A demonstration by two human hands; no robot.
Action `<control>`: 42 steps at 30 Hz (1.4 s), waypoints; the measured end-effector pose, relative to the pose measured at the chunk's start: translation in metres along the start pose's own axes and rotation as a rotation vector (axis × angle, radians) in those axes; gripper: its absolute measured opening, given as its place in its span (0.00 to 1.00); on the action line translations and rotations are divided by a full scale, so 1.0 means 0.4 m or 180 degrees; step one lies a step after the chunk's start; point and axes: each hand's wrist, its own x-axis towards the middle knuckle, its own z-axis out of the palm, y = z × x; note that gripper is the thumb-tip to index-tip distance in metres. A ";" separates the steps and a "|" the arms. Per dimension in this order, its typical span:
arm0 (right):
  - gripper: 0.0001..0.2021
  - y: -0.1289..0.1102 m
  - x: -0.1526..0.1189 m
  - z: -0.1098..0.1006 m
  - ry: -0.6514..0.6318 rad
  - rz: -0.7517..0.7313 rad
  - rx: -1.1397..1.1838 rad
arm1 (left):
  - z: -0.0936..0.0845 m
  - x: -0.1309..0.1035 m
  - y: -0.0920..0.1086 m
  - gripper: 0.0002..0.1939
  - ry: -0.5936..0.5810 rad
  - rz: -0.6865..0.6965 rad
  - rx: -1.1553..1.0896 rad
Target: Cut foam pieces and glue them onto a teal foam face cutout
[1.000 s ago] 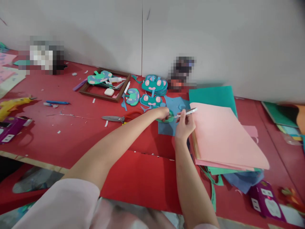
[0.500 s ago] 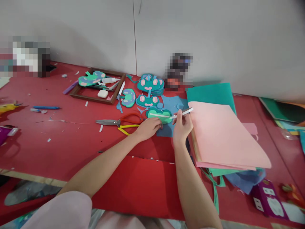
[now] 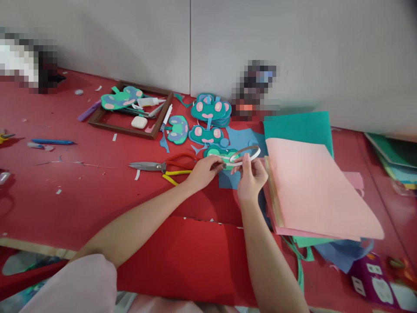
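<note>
A ring of white tape (image 3: 256, 152) is held in the fingers of my right hand (image 3: 250, 176). Its loose end reaches left to the closed fingertips of my left hand (image 3: 206, 171), which pinch it over a green foam cutout (image 3: 213, 151). The cutout has a lighter green layer and lies partly under both hands, on a blue sheet (image 3: 228, 180). Just left of my left hand are scissors (image 3: 159, 166) with red and yellow handles. Behind the cutout sit a teal frog-face piece (image 3: 205, 135) and a stack of similar faces (image 3: 210, 111).
A wooden frame (image 3: 122, 130) holds another cutout, a white tube and an eraser-like white block. Pink sheets (image 3: 319, 187) over a teal sheet (image 3: 299, 124) lie at right. A blue pen (image 3: 54, 141) is at left; a purple box (image 3: 373, 280) stands at front right.
The tape ring has turned from edge-on to showing its round opening, and its loose end now spans between my hands. My left fingertips have moved right along the cutout. The view has shifted slightly.
</note>
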 end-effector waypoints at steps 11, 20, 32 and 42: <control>0.14 0.009 0.007 -0.017 0.0189 -0.0580 -0.0921 | -0.024 -0.002 0.000 0.05 0.0321 0.0407 0.0217; 0.10 0.053 0.021 -0.023 -0.0213 -0.0989 -0.1959 | -0.052 0.014 -0.014 0.07 0.0266 0.0018 0.1661; 0.08 0.072 0.021 -0.013 -0.0417 -0.0724 -0.2286 | -0.017 0.005 -0.021 0.07 0.0413 0.0088 0.2501; 0.06 0.074 0.018 -0.012 -0.0413 -0.0727 -0.2262 | -0.016 0.001 -0.023 0.08 0.0392 0.0037 0.2590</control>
